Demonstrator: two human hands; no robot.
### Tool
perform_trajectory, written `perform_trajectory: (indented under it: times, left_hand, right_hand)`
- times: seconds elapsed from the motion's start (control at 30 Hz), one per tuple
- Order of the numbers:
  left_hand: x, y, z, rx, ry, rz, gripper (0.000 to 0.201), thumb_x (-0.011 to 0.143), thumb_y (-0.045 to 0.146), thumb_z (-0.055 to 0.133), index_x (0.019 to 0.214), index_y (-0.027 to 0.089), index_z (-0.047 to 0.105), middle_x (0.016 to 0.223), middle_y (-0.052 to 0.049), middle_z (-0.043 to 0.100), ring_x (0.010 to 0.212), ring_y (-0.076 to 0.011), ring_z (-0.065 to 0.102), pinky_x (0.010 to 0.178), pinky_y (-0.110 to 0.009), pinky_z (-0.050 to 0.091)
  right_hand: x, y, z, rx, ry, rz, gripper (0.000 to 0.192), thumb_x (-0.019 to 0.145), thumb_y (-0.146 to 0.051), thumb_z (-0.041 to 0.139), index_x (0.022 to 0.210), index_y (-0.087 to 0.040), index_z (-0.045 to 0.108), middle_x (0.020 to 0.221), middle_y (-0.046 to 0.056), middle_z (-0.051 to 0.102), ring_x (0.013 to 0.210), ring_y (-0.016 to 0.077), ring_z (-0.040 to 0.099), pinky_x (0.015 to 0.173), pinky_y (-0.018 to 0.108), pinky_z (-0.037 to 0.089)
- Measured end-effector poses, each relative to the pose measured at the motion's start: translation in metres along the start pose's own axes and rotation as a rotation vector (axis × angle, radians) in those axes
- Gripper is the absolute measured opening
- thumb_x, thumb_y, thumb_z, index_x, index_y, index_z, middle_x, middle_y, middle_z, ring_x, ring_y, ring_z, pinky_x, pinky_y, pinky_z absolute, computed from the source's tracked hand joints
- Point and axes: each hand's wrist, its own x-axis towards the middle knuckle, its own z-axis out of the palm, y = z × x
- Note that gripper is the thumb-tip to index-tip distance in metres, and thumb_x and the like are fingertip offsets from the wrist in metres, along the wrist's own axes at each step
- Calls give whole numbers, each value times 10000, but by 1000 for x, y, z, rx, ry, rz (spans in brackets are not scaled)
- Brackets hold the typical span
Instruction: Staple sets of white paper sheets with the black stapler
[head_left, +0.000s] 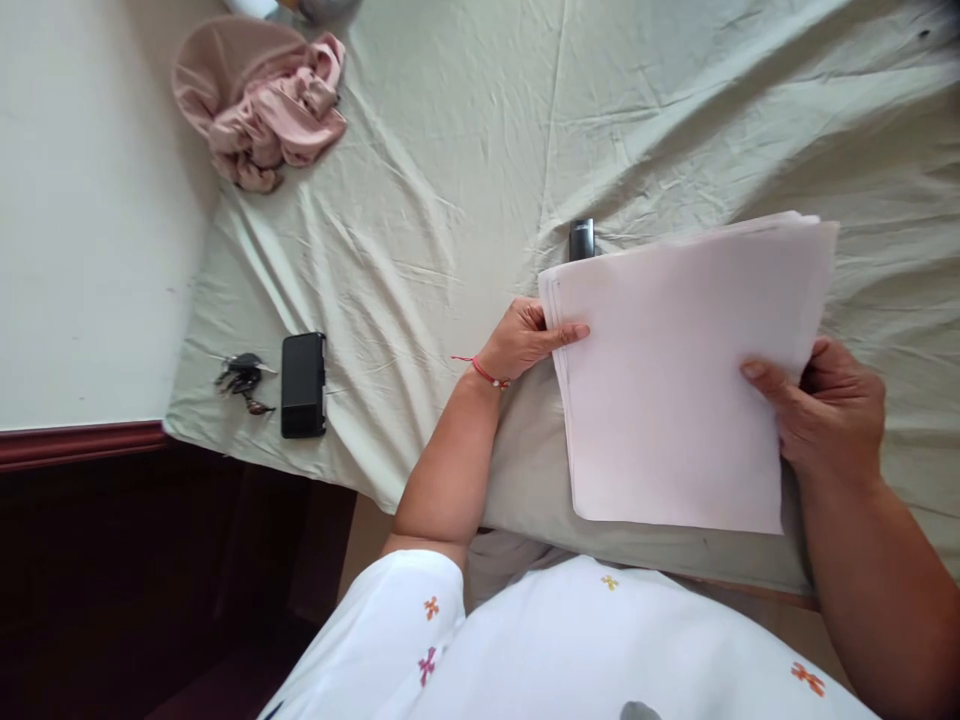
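Observation:
A stack of white paper sheets [667, 420] is held up over the bed's front edge, its blank top face toward me. My left hand [529, 340], with a red string bracelet on the wrist, grips the stack's left edge, thumb on top. On the right side, my right hand [832, 405] pinches the sheets, thumb on the face and fingers behind. The sheets' edges fan out slightly at the top and left. Just beyond the upper left corner, a small dark object [581, 240] lies partly hidden by the paper.
A pale green sheet [450, 200] with wrinkles covers the bed. To the left lie a black phone [303, 385] and a bunch of keys [246, 380]. A crumpled pink cloth [262, 105] rests at the far left, near the white wall [82, 220].

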Motion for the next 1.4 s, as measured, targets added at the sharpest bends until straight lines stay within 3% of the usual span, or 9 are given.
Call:
perform_trajectory:
  times: [0.17,0.37,0.47,0.57,0.7,0.97,1.1,1.27,1.4]
  left_hand:
    - [1,-3,-4,9,44,26,490,782,661,869,718,185,769,620,-3,660,525,-97,574,469,-244,418]
    - [3,-4,-8,-55,50,30,507,717,657,915,679,187,732,553,17,594,443,-72,477,400,-242,331]
    - [4,-6,-7,-44,96,47,467,748,625,913,689,193,745,583,13,630,490,-89,552,455,-252,437]
    - [4,-7,-4,-83,114,74,415,721,589,945,834,211,815,724,-10,749,715,-168,745,676,-314,631]
    - [4,-4,-2,-141,117,85,462,703,612,947,923,224,825,885,-26,827,918,-237,815,865,-410,694]
    - [2,-5,-9,-212,144,71,454,694,564,934,963,216,821,969,-68,856,1116,-381,818,887,-479,709]
    - [2,-4,-9,-185,134,57,440,697,518,946,973,200,817,969,-79,857,1113,-385,817,879,-492,710]
    - [2,-1,-4,-171,137,68,478,700,580,955,955,204,806,995,-92,851,1170,-388,800,887,-504,709]
    - [2,-2,-4,-183,154,85,491,714,594,948,979,206,808,1025,-92,846,1189,-389,791,898,-508,701]
  right_hand:
    - [1,0,-4,-31,-63,24,404,614,-459,1019,933,-255,877,912,-2,813,744,110,676,680,246,582]
    - [5,5,-9,-73,-86,-1,347,692,-490,978,908,-241,873,877,2,791,719,118,650,659,269,560]
    - [7,5,-5,-43,-24,-51,402,649,-508,997,890,-227,840,853,-3,778,706,110,636,655,258,560]
    - [8,3,-1,-11,32,-67,474,530,-482,1046,835,-220,796,795,-19,755,660,102,608,604,247,551]
    - [6,2,-1,-13,-28,-54,444,616,-458,1017,969,-242,857,937,9,811,762,130,677,696,286,598]
    - [7,8,-6,-57,-23,-59,386,668,-503,995,961,-275,888,956,2,831,777,114,687,777,277,590]
    - [8,6,-3,-41,13,-88,432,629,-512,1007,954,-260,877,938,4,825,753,118,674,778,294,594]
    - [9,6,1,-28,58,-93,454,579,-475,1012,905,-223,822,876,4,799,683,119,631,625,264,551]
    - [8,5,2,-34,32,-103,457,611,-448,996,987,-234,849,983,22,826,766,147,681,759,337,613]
